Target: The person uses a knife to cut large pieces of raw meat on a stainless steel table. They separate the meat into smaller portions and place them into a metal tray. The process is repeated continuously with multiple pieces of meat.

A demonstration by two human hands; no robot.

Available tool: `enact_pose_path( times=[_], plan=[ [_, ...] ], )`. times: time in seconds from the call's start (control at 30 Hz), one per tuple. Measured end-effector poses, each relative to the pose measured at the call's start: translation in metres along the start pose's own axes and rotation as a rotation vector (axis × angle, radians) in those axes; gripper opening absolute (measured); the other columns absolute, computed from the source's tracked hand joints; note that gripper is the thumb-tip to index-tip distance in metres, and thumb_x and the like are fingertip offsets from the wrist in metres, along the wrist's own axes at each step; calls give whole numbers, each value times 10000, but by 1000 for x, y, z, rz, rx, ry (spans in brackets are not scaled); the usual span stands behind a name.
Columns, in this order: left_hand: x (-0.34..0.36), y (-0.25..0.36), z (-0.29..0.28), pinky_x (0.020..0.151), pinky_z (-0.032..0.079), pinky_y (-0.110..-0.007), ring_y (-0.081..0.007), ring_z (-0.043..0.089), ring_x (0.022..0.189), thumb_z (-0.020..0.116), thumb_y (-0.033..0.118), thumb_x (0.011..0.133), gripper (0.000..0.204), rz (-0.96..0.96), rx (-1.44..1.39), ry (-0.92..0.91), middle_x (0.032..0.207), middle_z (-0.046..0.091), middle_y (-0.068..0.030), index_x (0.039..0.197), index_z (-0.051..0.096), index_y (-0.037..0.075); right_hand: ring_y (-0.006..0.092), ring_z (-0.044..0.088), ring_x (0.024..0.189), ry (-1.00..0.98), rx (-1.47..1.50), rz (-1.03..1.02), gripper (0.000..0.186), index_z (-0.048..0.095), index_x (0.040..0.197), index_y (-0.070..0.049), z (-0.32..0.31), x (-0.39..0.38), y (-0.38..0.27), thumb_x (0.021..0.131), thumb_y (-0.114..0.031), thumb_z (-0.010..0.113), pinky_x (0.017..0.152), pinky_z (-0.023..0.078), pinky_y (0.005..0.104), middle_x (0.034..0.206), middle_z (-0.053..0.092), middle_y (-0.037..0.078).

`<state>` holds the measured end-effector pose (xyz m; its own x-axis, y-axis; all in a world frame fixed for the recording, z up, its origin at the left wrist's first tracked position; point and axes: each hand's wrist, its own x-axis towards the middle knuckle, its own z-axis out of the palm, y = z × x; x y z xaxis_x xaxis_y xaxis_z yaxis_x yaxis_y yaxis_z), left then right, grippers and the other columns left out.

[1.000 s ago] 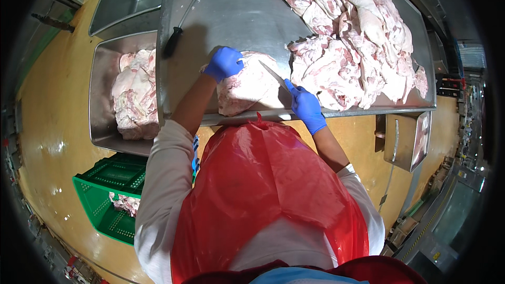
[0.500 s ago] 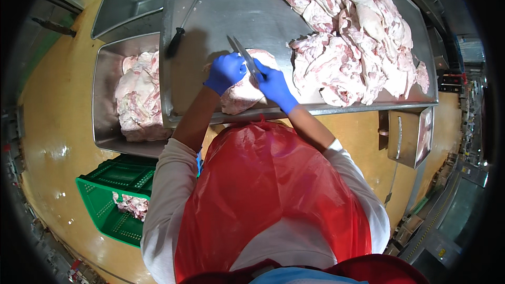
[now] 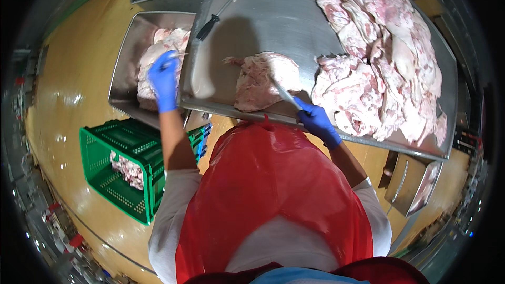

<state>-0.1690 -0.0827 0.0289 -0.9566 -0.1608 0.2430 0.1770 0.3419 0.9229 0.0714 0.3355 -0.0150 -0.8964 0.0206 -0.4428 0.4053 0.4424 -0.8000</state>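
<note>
My right hand [image 3: 318, 122], in a blue glove, grips a knife [image 3: 285, 93] at the table's near edge. Its blade angles up and left over the right part of a pale pink slab of raw meat [image 3: 258, 85], which lies on the table. Whether the edge touches the meat, I cannot tell. My left hand [image 3: 164, 80], also blue-gloved, hangs above the metal tub on the left. Its fingers are closed, and a thin pale strip [image 3: 180, 53] shows at their tips, probably a scrap of meat.
The steel table [image 3: 273, 16] holds a big heap of raw meat [image 3: 389, 58] at right. A sharpening steel [image 3: 231, 5] lies at its far left. The metal tub [image 3: 120, 71] contains meat. Below it is a green crate [image 3: 113, 194] with scraps; a steel box [image 3: 418, 186] stands lower right.
My left hand has left the meat and swung left over the tub. The right hand, still with the knife, has moved nearer the table's front edge. The view has shifted.
</note>
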Motion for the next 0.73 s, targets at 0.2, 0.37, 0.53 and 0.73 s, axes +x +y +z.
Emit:
enact_pose_path(
  times=[0.2, 0.37, 0.53, 0.73],
  plan=[
    [-80, 59, -270, 900, 536, -373, -248, 679, 924, 686, 111, 914, 210, -55, 687, 790, 1048, 746, -152, 1092, 751, 19, 35, 537, 663, 122, 295, 66, 530, 554, 1491, -237, -1, 12, 6, 980, -105, 600, 640, 488, 242, 750, 621, -34],
    [-120, 19, -255, 1024, 374, -653, -413, 446, 1297, 767, 431, 768, 708, -709, 1652, 751, 1383, 598, -147, 1378, 582, 122, 178, 619, 632, 234, -54, -264, 547, 576, 1465, -212, -1, 21, 19, 940, -57, 599, 656, 527, 336, 745, 656, 117],
    [-81, -33, -20, 805, 534, -370, -319, 654, 862, 708, 71, 748, 285, 200, 670, -23, 973, 686, -165, 1031, 713, 38, 237, 640, 680, 201, -124, -277, 576, 551, 1480, -193, -3, 18, 32, 924, -51, 597, 696, 533, 363, 825, 655, 195],
    [-56, -62, 157, 1105, 388, -575, -402, 385, 1396, 697, 153, 842, 514, 232, 771, -569, 1550, 387, -177, 1346, 602, 130, 214, 612, 746, -16, 40, 8, 706, 404, 1576, -217, 11, 27, -34, 921, -116, 647, 775, 525, 319, 999, 705, 157]
  ],
)
